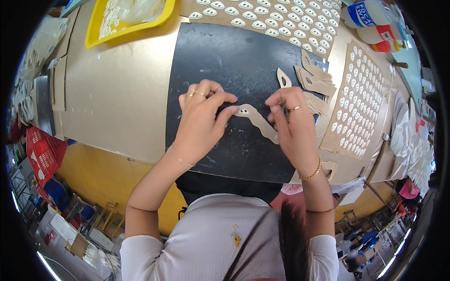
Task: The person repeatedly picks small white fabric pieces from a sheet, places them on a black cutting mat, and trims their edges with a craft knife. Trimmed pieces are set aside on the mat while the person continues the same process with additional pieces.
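A wavy beige cut-out strip lies on the black mat in front of me. A small white oval piece with two dark holes sits on its left end. My left hand is at that end, its thumb tip against the strip and its index finger raised apart from the thumb. Over the strip's right part hovers my right hand, its thumb and fingers curled close together. Whatever they may hold is too small or hidden to make out.
Several loose beige cut-outs lie at the mat's right. Boards with rows of white oval pieces stand behind and at right. A yellow tray holds more pieces and a plastic bag. Bottles stand far right.
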`<state>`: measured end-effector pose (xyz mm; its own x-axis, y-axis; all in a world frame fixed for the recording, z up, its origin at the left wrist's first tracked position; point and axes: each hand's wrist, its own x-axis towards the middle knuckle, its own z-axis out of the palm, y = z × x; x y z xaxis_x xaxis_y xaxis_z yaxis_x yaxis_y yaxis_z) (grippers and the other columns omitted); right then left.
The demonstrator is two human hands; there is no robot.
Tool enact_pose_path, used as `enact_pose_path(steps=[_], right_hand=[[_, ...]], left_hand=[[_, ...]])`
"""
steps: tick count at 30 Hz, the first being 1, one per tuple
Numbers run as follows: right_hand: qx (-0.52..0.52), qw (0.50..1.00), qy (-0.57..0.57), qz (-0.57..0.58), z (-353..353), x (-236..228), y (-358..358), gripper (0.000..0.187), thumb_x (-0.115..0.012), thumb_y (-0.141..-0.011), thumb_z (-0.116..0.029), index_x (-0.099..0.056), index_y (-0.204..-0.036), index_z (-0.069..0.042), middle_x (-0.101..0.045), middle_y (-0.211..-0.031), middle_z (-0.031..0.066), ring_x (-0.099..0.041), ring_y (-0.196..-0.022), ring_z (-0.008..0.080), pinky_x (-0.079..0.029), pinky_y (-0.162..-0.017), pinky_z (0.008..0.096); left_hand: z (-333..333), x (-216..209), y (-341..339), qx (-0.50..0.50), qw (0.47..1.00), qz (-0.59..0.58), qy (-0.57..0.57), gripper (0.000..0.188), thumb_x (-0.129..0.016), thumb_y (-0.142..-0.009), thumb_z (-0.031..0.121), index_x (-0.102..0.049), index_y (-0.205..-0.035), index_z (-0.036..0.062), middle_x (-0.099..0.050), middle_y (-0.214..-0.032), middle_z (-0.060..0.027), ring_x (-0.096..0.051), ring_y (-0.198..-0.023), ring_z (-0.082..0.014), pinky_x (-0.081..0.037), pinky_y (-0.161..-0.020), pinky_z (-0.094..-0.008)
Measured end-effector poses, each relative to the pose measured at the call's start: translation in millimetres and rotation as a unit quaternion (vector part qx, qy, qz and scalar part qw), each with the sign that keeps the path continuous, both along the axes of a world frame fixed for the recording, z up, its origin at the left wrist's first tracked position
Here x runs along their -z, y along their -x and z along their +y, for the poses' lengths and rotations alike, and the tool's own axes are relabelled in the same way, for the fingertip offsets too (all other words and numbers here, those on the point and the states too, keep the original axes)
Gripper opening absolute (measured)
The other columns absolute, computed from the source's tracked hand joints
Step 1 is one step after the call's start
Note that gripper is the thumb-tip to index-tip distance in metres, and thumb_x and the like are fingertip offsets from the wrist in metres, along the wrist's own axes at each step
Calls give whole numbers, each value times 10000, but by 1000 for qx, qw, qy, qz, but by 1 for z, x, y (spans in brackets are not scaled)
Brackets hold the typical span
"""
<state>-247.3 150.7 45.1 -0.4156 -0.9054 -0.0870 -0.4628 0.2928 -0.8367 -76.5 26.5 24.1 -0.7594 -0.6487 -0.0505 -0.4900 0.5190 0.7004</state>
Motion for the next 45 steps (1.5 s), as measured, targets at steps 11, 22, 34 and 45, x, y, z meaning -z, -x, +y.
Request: enact_pose_path(steps=[11,22,34,45], right_hand=[[-11,989,-147,5,-20,2,-1,192,-777,-860,-165,-698,-879,8,-687,-780,189,-678,-700,350,-523,-660,407],[-38,991,-116,56,-22,10,-2,182,-785,-842,-160,-701,-878,-3,-700,-809,187,-689,-744,372,-532,-690,436],[-67,980,-188,-3,-36,-1,11,180,-743,-868,-163,-709,-852,13,-697,-725,181,-704,-702,358,-545,-662,432],[-96,976,-164,101,-36,5,5,239,-752,-885,-227,-711,-843,5,-687,-693,169,-706,-656,311,-536,-622,404]], left_hand=[[-4,-2,14,-6,998,-66,16,205,-851,-775,186,-753,-946,129,-540,-1066,-27,-492,-1056,-252,-313,-892,-387],[-2,0,13,6,998,-54,40,183,-834,-797,169,-735,-943,121,-535,-1069,-33,-489,-1064,-250,-303,-912,-396],[26,16,-14,77,985,29,155,332,-762,-848,147,-691,-1172,135,-599,-1227,-56,-524,-1195,-266,-359,-998,-464],[38,16,-23,101,965,-10,240,437,-767,-794,147,-695,-1224,135,-604,-1322,-91,-523,-1284,-287,-403,-1031,-508]])
